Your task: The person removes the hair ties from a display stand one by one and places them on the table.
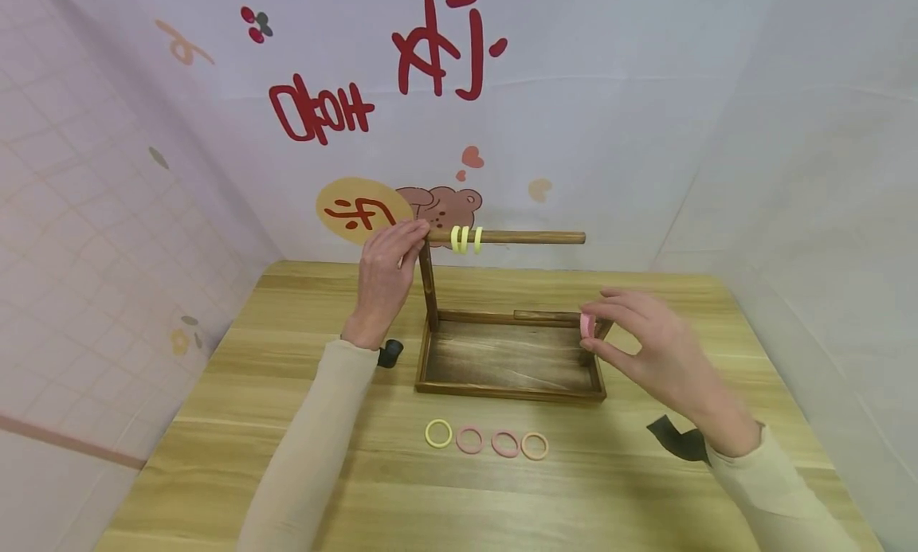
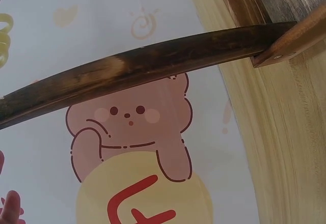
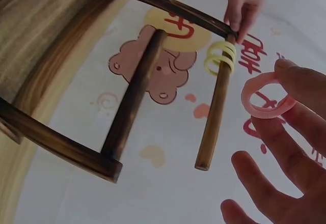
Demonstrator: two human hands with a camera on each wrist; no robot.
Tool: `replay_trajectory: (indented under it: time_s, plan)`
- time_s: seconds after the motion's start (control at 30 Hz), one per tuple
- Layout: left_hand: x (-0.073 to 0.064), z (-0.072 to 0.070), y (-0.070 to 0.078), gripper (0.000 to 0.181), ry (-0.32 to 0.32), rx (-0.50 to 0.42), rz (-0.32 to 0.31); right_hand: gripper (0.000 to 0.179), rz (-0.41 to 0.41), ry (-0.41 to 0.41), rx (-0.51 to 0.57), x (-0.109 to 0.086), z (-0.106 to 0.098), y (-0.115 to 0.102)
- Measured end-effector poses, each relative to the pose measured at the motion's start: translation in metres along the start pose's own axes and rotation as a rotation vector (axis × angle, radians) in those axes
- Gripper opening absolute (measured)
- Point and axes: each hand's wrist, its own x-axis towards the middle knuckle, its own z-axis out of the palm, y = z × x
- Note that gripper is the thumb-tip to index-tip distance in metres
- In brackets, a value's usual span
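Note:
My left hand (image 1: 387,273) grips the upper left corner of a dark wooden rack, where its top rod (image 1: 534,237) meets the post (image 1: 429,289). Three yellow rings (image 1: 478,240) hang on that rod near the held end; its right end is free. In my right hand (image 1: 660,349) a pink ring (image 1: 587,326) is pinched between thumb and fingers, in front of the rack's right side and below the rod's tip. The right wrist view shows this pink ring (image 3: 248,98) apart from the rod, its hole visible. Only a few fingertips (image 2: 11,206) appear in the left wrist view.
On the table before the rack lie a yellow ring (image 1: 439,433), two pink rings (image 1: 469,440) and an orange ring (image 1: 535,446) in a row. The rack's tray base (image 1: 502,393) stands on the wooden table (image 1: 574,496). White printed cloth (image 1: 610,138) hangs behind.

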Motion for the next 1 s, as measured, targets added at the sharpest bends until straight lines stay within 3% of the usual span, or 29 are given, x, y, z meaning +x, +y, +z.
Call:
replay_trajectory:
  time_s: [0.27, 0.47, 0.63, 0.77, 1.0]
  plan:
    - [0.000, 0.001, 0.000, 0.023, 0.018, -0.014, 0.008, 0.055, 0.008, -0.115, 0.024, -0.019, 0.008, -0.005]
    - [0.000, 0.003, 0.000, 0.024, 0.017, -0.017, -0.002, 0.039, 0.054, -0.226, 0.002, -0.039, 0.016, -0.012]
    - [0.001, 0.004, 0.000, 0.023, 0.022, -0.014, -0.001, 0.040, 0.021, -0.246, 0.050, -0.055, 0.028, -0.014]
    - [0.000, 0.004, 0.000, 0.023, 0.027, -0.015, -0.002, 0.023, 0.034, -0.276, 0.077, -0.066, 0.037, -0.015]
    - [0.000, 0.004, 0.001, 0.024, 0.027, -0.022, -0.008, 0.040, 0.056, -0.320, 0.073, -0.085, 0.051, -0.016]
